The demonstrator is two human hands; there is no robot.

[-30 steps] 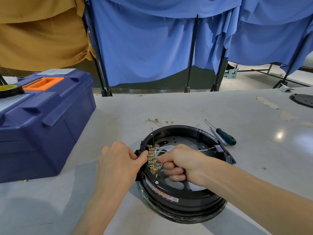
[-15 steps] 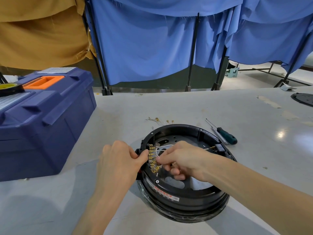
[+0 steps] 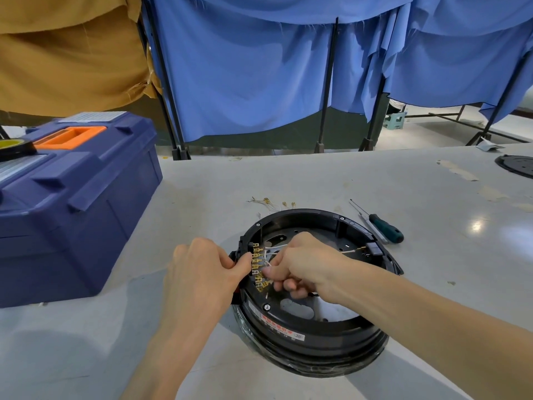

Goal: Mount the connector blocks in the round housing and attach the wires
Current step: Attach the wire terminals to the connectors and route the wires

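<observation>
A black round housing (image 3: pixel 323 336) lies on the grey table. On its left inner wall sits a connector block (image 3: pixel 257 267) with a row of brass terminals. My left hand (image 3: pixel 202 272) grips the housing's left rim beside the block, thumb against the terminals. My right hand (image 3: pixel 302 264) reaches inside and pinches a thin white wire (image 3: pixel 277 247) at the terminals. Another white wire with a brass end (image 3: pixel 353 250) runs toward a small black block (image 3: pixel 375 249) on the right rim.
A blue toolbox (image 3: pixel 72 203) with an orange handle stands at the left. A green-handled screwdriver (image 3: pixel 385 228) lies right of the housing. Loose brass terminals and wire bits (image 3: pixel 271 202) lie behind it. A black disc (image 3: pixel 517 166) sits at the far right.
My right hand has shifted slightly left and lower along the terminal row, its fingers loosening from a fist into a pinch. The left hand has stayed on the rim.
</observation>
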